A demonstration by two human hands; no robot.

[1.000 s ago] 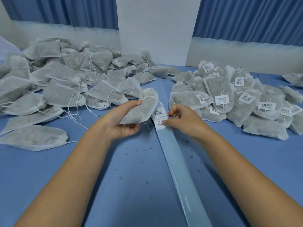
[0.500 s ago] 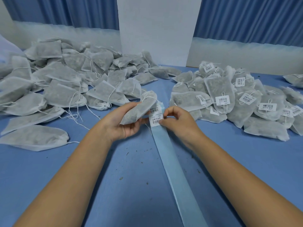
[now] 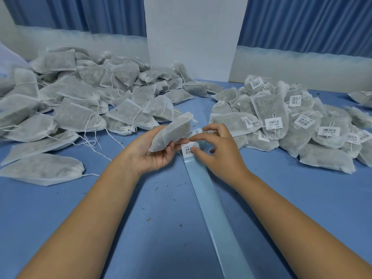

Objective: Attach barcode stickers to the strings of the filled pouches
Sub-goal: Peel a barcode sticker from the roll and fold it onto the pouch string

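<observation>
Left hand (image 3: pixel 153 153) gripping pouch (image 3: pixel 175 131), right hand (image 3: pixel 220 151) pinching sticker (image 3: pixel 187 149)

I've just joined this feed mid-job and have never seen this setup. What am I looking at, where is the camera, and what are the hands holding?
There is no machine here. These are a person's two bare hands, seen by a single wide-angle camera worn on the head, looking forward and down. The surface is a blue table. The left pile is filled pouches with bare strings. The right pile is pouches that already carry barcode stickers. The left hand grips one pouch. The right hand pinches a sticker at the far end of a pale blue strip, which runs back toward the viewer. Whether the pouch's string touches the sticker yet is too small to tell.
</observation>
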